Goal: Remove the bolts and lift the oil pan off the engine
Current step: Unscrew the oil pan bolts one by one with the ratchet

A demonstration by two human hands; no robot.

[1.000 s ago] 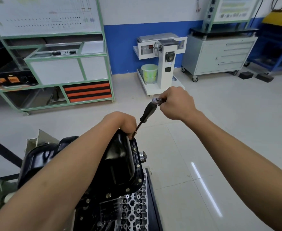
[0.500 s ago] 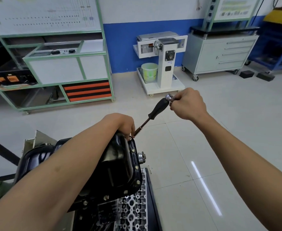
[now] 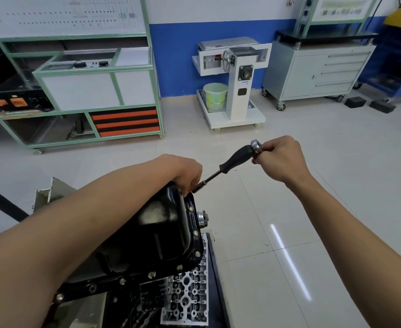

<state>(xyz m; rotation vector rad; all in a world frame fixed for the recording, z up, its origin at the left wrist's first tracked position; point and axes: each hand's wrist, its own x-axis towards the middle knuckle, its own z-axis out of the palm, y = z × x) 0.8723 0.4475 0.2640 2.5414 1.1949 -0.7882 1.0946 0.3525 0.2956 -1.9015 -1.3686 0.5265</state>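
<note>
Right hand has swung the driver rightward from the pan. Pan sits on the engine, bolts lining its rim. Left hand curls round the driver tip at its far corner; the right pinches the handle cap.

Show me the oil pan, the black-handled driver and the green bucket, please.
oil pan (image 3: 157, 228): head view, on its glossy black side.
black-handled driver (image 3: 236, 159): head view, middle of the black handle.
green bucket (image 3: 215, 97): head view, on its front wall.
</note>
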